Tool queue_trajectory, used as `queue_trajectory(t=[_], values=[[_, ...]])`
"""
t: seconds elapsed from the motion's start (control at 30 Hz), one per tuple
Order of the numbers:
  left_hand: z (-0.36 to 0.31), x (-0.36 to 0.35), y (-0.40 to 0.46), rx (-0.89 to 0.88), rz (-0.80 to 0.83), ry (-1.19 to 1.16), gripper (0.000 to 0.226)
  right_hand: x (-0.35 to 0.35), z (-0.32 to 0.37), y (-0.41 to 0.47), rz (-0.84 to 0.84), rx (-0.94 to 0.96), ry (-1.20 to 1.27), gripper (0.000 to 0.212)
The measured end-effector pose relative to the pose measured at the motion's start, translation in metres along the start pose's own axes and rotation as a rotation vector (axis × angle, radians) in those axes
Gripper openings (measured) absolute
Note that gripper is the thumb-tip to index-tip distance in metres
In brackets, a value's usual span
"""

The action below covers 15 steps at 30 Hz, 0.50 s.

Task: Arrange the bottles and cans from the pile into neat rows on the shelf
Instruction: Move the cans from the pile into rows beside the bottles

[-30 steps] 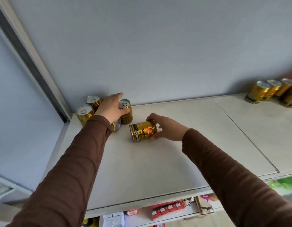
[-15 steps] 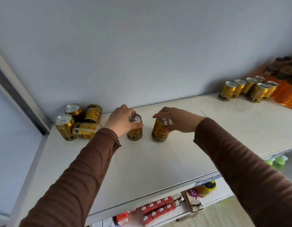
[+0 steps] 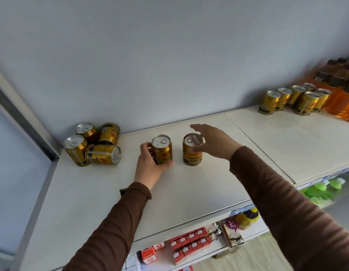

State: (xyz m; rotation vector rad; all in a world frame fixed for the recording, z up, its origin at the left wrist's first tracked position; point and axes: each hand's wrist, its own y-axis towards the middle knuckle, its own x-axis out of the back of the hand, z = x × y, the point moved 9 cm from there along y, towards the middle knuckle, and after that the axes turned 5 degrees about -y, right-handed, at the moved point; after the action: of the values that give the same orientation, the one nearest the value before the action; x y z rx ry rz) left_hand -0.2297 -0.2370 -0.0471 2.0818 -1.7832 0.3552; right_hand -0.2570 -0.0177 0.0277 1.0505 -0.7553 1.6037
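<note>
Two upright cans (image 3: 161, 151) (image 3: 192, 151) on the shelf (image 3: 189, 192), left hand (image 3: 150, 165) gripping one.

Bare white shelf (image 3: 218, 184) lies open from the two upright gold cans mid-shelf, left one (image 3: 162, 150) and right one (image 3: 192, 151), rightward to the row of upright gold cans (image 3: 291, 100) beside the orange bottles (image 3: 342, 102). A narrow gap separates the two. At the far-left corner, a pile of four gold cans (image 3: 95, 145) blocks the back wall
</note>
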Motion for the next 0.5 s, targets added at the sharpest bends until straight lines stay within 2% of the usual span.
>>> queue_trajectory(t=[0.23,0.4,0.5], values=[[0.003,-0.007,0.003,0.001,-0.078,-0.055,0.074,-0.011,-0.002,-0.007,-0.137,-0.127,0.070,0.075],[-0.003,-0.019,0.004,-0.046,-0.007,-0.089,0.069,0.002,-0.019,-0.023,-0.183,-0.195,0.182,0.058],[-0.017,-0.040,-0.002,-0.097,0.083,-0.122,0.067,0.020,-0.038,-0.043,-0.254,-0.236,0.203,0.057]])
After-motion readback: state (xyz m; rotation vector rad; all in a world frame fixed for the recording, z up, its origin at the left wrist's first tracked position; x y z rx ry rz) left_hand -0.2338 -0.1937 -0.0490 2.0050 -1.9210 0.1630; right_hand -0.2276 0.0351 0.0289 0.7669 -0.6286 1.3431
